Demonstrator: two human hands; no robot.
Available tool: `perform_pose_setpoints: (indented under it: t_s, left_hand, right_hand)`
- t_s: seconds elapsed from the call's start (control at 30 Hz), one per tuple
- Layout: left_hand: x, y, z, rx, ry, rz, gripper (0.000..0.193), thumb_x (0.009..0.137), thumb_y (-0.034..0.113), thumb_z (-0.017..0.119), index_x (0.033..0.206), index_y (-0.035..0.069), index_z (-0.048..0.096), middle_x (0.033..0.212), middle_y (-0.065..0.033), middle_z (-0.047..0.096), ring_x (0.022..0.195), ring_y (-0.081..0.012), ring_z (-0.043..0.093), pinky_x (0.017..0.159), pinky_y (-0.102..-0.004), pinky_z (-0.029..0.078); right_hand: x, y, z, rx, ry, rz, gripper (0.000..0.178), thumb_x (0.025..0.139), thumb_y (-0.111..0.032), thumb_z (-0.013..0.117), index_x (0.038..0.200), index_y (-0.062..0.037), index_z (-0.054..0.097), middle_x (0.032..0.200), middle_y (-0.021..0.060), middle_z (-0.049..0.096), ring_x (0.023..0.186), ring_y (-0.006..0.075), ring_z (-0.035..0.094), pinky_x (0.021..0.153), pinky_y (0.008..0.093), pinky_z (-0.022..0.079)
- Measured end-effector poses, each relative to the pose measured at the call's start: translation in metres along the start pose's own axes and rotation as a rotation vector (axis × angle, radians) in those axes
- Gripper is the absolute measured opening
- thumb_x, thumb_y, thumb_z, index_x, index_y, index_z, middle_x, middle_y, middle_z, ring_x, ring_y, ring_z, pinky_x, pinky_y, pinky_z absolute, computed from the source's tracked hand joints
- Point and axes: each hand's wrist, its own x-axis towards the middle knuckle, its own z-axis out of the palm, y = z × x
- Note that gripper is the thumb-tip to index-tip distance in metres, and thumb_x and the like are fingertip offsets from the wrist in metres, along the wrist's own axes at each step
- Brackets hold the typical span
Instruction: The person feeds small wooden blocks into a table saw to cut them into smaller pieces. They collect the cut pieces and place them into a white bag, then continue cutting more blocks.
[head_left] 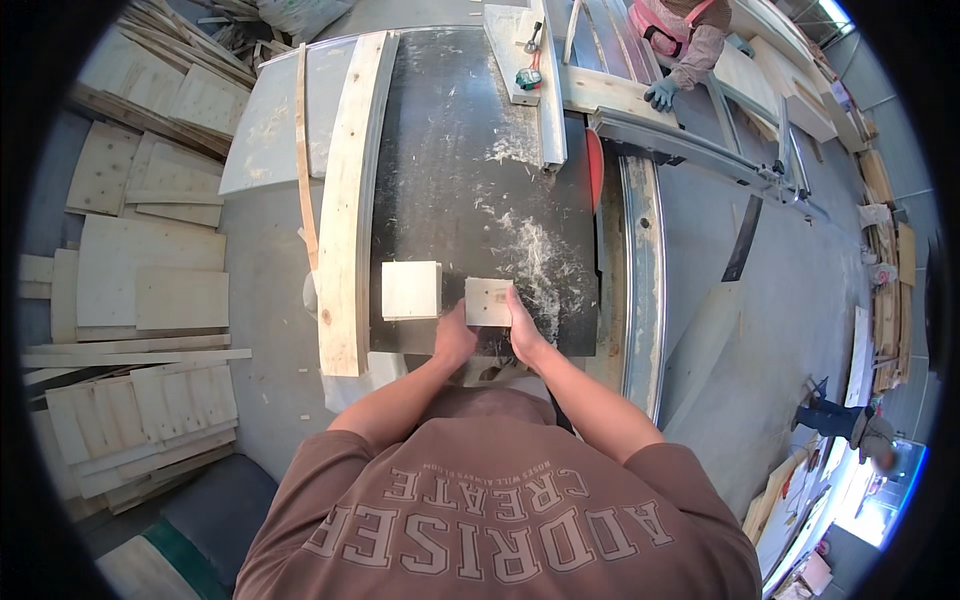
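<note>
Between my two hands is a small square wooden board (487,300) with a few dark spots, perhaps a short stack. My left hand (456,338) grips its left edge, the fingers curled and partly hidden. On the opposite edge, my right hand (524,325) presses with its thumb on top and its fingers out of sight. Just left of the board, a neat stack of pale square wooden pieces (411,290) rests on the dark saw table (440,150). Both hands are over the table's near edge.
A long plank stack (350,200) runs along the table's left side. Shavings (535,250) litter the right part, near a red guard (594,170) and a metal fence (552,110). A co-worker's gloved hand (662,95) rests on a board at far right. Wood sheets (150,260) lie left.
</note>
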Motion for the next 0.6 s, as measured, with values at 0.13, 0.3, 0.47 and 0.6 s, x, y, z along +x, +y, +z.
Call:
perform_pose_setpoints:
  t_s: [0.13, 0.3, 0.47, 0.6]
  left_hand:
    - [0.004, 0.003, -0.006, 0.006, -0.031, 0.002, 0.046, 0.088, 0.006, 0.078, 0.133, 0.005, 0.068, 0.119, -0.0238, 0.077, 0.115, -0.045, 0.071, 0.097, -0.0497, 0.057]
    - [0.002, 0.006, -0.006, -0.022, -0.03, 0.013, 0.044, 0.086, 0.008, 0.08, 0.129, 0.005, 0.071, 0.117, -0.0236, 0.078, 0.113, -0.0434, 0.073, 0.097, -0.0488, 0.058]
    - [0.007, -0.004, -0.005, 0.056, -0.091, -0.022, 0.053, 0.09, 0.014, 0.079, 0.141, 0.009, 0.063, 0.121, -0.0244, 0.076, 0.115, -0.0476, 0.07, 0.097, -0.0536, 0.056]
    - [0.007, -0.006, -0.003, 0.008, -0.082, 0.004, 0.052, 0.091, 0.01, 0.076, 0.141, 0.008, 0.063, 0.12, -0.0261, 0.075, 0.116, -0.0489, 0.068, 0.097, -0.0545, 0.056]
  right_hand:
    - [0.0, -0.003, 0.008, 0.042, 0.011, 0.014, 0.073, 0.114, -0.064, 0.037, 0.159, -0.0064, 0.048, 0.159, 0.0059, 0.055, 0.147, 0.0182, 0.047, 0.127, 0.0387, 0.029]
    - [0.003, 0.0, -0.003, 0.021, -0.003, 0.007, 0.072, 0.115, -0.062, 0.037, 0.159, -0.0057, 0.046, 0.157, 0.0057, 0.056, 0.143, 0.019, 0.051, 0.124, 0.0392, 0.035]
    - [-0.003, -0.023, -0.004, -0.214, -0.094, -0.013, 0.086, 0.1, -0.04, 0.077, 0.163, -0.0019, 0.033, 0.154, 0.0132, 0.056, 0.14, 0.0266, 0.055, 0.12, 0.0403, 0.041]
    - [-0.003, -0.035, -0.023, -0.751, -0.06, -0.162, 0.129, 0.072, -0.026, 0.101, 0.168, -0.0001, 0.02, 0.15, 0.0193, 0.056, 0.139, 0.031, 0.055, 0.121, 0.0405, 0.04]
